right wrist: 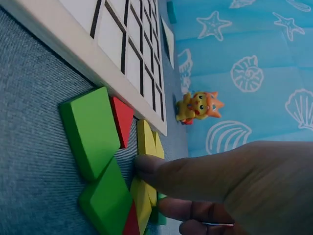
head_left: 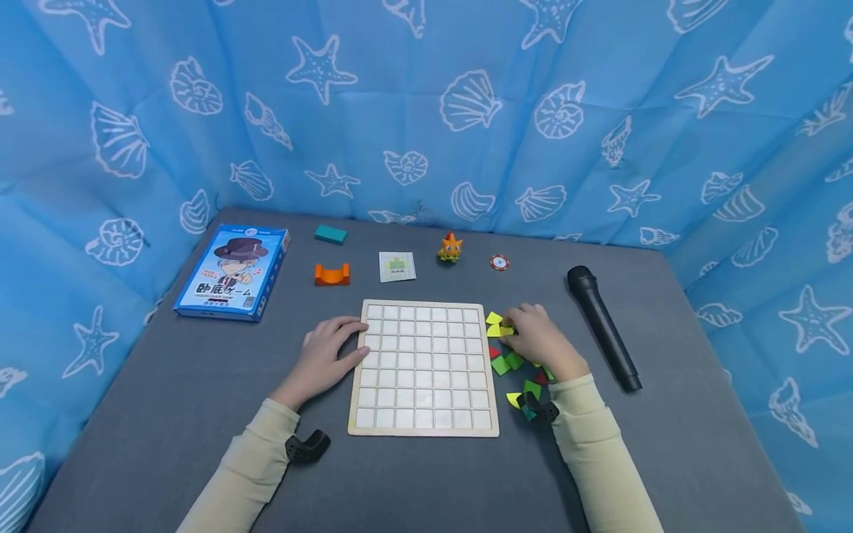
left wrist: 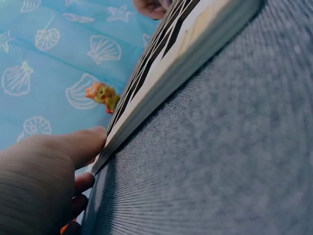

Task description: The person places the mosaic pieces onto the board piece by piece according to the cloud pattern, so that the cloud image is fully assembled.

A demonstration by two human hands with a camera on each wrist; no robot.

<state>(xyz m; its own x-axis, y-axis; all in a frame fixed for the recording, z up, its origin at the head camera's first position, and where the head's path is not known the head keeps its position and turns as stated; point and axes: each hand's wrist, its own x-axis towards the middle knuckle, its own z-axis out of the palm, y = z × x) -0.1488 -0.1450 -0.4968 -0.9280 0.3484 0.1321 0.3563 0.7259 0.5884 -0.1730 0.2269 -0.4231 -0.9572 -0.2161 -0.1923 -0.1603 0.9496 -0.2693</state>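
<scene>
A pale square grid board lies in the middle of the grey table. At its left edge my left hand rests, the thumb and a finger touching the frame; the left wrist view shows the thumb against the rim. Beside the right edge my right hand reaches among small coloured blocks. Its thumb and fingers pinch a yellow block, as the right wrist view shows, with part of the grip hidden. Green blocks and a red block lie near the board's rim.
A blue game box lies far left. Behind the board are a teal block, an orange arch block, a white packet, a toy figure and a round chip. A black microphone lies right; a blue curtain hangs behind.
</scene>
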